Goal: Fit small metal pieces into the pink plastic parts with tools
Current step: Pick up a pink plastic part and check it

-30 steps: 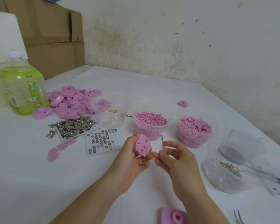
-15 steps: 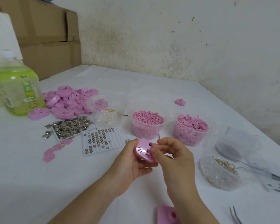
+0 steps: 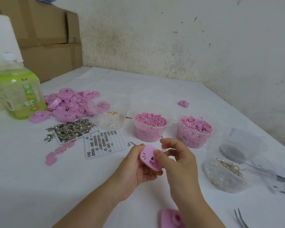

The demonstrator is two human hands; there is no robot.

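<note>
Your left hand (image 3: pixel 135 170) grips the pink plastic part (image 3: pixel 148 159) just above the counter (image 3: pixel 31 186), fingers wrapped under it and thumb along its left edge. Your right hand (image 3: pixel 179 165) is closed on the same part, with the thumb tip pressed on its top face and the other fingers curled at its far edge. Can't tell if there's a metal piece or tool tucked in there.

The counter is covered in white sheeting and runs into a corner. The wall (image 3: pixel 171 38) behind it is pale, stained and speckled. Cardboard boxes (image 3: pixel 44 30) are stacked at the back left, with a green bottle (image 3: pixel 18 94) in front of them.

Next to the bottle sits a pile of pink parts (image 3: pixel 71 104), and in front of that a tray of loose metal pieces (image 3: pixel 72 130), with a few spilled off its left side. A grid tray (image 3: pixel 102 143) lies just right of it. Three tubs line up behind your hands: a clear one with gold rings (image 3: pixel 110 117), one with pink granules (image 3: pixel 150 127) and one with flat pink bits (image 3: pixel 194 130). Another clear tub (image 3: pixel 224 171) is on your right. Tweezers (image 3: pixel 240 218) poke in at the bottom right, and one more pink piece (image 3: pixel 171 218) lies at the bottom edge.
</note>
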